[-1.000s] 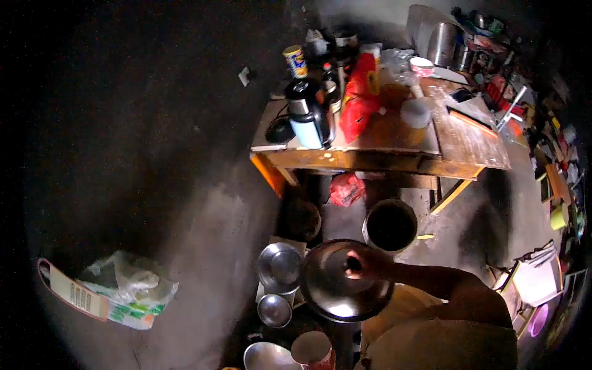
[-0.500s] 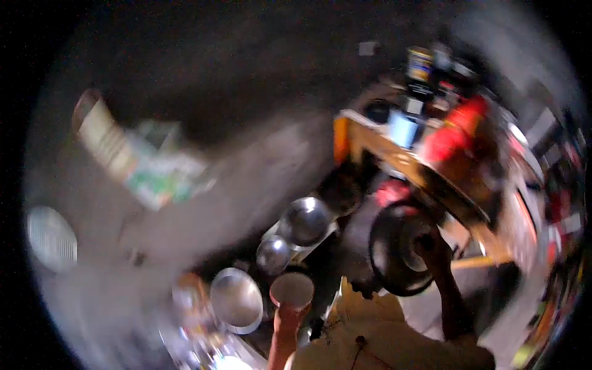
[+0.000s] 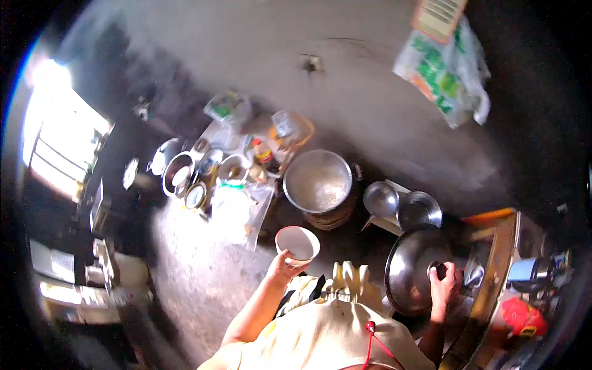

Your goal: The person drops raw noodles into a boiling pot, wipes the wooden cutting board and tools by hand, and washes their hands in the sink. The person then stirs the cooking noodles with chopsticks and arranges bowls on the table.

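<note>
My left hand (image 3: pixel 285 266) is closed on the rim and side of a white bowl (image 3: pixel 298 245) with a reddish edge. The bowl is tilted so that its inside shows, and I see no food in it. On the right, my right hand (image 3: pixel 445 282) is closed at the knob in the middle of a large dark pot lid (image 3: pixel 407 271). The lid hangs beside my body, near the wooden table edge. Ahead of the bowl stands a big metal pot (image 3: pixel 318 180) with something pale inside.
Two metal basins (image 3: pixel 420 210) sit on a low stand. A table (image 3: pixel 262 213) at the left carries pots, bowls and bottles. To the right, a wooden table (image 3: pixel 493 246) holds a red bag (image 3: pixel 524 316) and jars. A plastic bag (image 3: pixel 444 74) hangs on the wall.
My view has swung left, bringing the window and the left table into sight. The bowl and the lid are still in my hands.
</note>
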Demonstrator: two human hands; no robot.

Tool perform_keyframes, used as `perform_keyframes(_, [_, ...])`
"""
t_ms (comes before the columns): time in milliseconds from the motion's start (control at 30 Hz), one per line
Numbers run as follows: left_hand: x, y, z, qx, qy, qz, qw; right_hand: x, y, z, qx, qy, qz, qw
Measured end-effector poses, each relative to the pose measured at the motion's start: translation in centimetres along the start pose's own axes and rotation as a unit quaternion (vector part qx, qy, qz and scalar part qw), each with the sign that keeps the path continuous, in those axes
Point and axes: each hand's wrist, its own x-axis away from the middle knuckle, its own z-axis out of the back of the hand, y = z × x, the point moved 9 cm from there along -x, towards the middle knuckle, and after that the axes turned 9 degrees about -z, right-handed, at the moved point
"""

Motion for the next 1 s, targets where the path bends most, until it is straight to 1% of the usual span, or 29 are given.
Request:
perform_keyframes(33, [-0.7,0.3,2.6,0.051,0.010,0.006,0.999,0.0,-0.9,-1.3,0.005,-0.010,-0.006,1.000])
perform_keyframes(67, [-0.9,0.7,4.6,0.102,0.019,0.010,0.995,-0.5,-1.5,-3.3,-0.032,-0.019,0.039,0.999])
perform_keyframes(100, [-1.1,1.4,6.9,0.109,0.022,-0.003,0.994,-0.7,-1.6,-5.0,-0.043,-0.039,0.056,0.997])
perform_keyframes(133, [-0.6,2.3,8.6,0.106,0.054,-0.006,0.993,-0.1,-3.4,-6.1,-0.052,-0.058,0.072,0.994])
perform_keyframes(167, [1.1,3.4,9.0,0.113,0.070,-0.021,0.991,0.1,-4.9,-7.3,-0.123,-0.091,0.092,0.984])
perform_keyframes(200, [2.2,4.4,9.8,0.120,0.086,-0.035,0.988,0.5,-6.1,-8.3,-0.117,-0.099,0.102,0.983])
perform_keyframes(233, [2.3,5.2,11.4,0.103,0.075,-0.038,0.991,1.4,-8.7,-9.3,-0.100,-0.109,0.121,0.982])
perform_keyframes(267, [2.5,5.7,13.0,0.115,0.078,-0.039,0.989,2.3,-10.9,-10.2,-0.083,-0.118,0.140,0.980])
perform_keyframes(300, [2.8,6.4,14.7,0.131,0.099,-0.051,0.985,2.6,-12.2,-11.8,-0.094,-0.122,0.167,0.974])
perform_keyframes(333, [3.2,7.2,16.2,0.147,0.120,-0.062,0.980,3.9,-15.0,-12.4,-0.108,-0.096,0.221,0.964])
perform_keyframes(400, [3.6,8.4,19.5,0.174,0.125,-0.071,0.974,5.9,-19.0,-15.1,-0.063,-0.095,0.259,0.959])
perform_keyframes(433, [3.8,9.0,21.0,0.188,0.122,-0.078,0.972,6.8,-20.5,-17.2,-0.075,-0.146,0.236,0.958])
perform_keyframes(500, [4.3,10.5,23.5,0.208,0.123,-0.086,0.967,9.7,-24.9,-20.6,-0.041,-0.172,0.257,0.950])
perform_keyframes(567, [5.2,11.8,26.2,0.258,0.177,-0.098,0.945,12.5,-28.8,-24.7,-0.024,-0.199,0.280,0.939])
perform_keyframes(600, [5.3,12.3,27.8,0.263,0.179,-0.100,0.943,14.0,-30.9,-26.6,-0.020,-0.212,0.300,0.930])
perform_keyframes(633, [5.4,12.5,29.6,0.269,0.171,-0.118,0.941,15.0,-32.1,-29.6,-0.067,-0.257,0.303,0.915])
perform_keyframes(667, [5.3,13.0,30.9,0.274,0.164,-0.134,0.938,15.9,-33.4,-32.4,-0.055,-0.255,0.325,0.909])
perform_keyframes(700, [6.4,14.0,31.3,0.245,0.181,-0.139,0.942,17.5,-35.6,-33.9,-0.011,-0.248,0.323,0.913])
perform_keyframes(733, [6.5,14.4,32.3,0.249,0.183,-0.140,0.941,18.8,-37.2,-35.9,0.036,-0.244,0.324,0.913])
perform_keyframes(767, [6.9,14.3,33.5,0.264,0.197,-0.142,0.933,20.1,-38.9,-38.2,0.063,-0.250,0.344,0.903])
perform_keyframes(800, [7.1,14.5,34.4,0.279,0.209,-0.146,0.926,21.2,-40.5,-40.6,0.059,-0.275,0.354,0.892])
perform_keyframes(833, [7.9,14.9,34.7,0.272,0.238,-0.153,0.920,22.2,-42.0,-42.8,0.082,-0.290,0.352,0.886])
perform_keyframes(933, [8.7,14.7,35.4,0.310,0.258,-0.167,0.900,23.9,-45.3,-49.6,0.129,-0.321,0.339,0.875])
perform_keyframes(967, [9.6,15.4,34.4,0.309,0.267,-0.174,0.896,24.5,-46.5,-51.6,0.149,-0.326,0.346,0.867])
perform_keyframes(1000, [9.8,15.5,34.1,0.313,0.274,-0.174,0.893,24.6,-47.3,-53.9,0.172,-0.342,0.328,0.864])
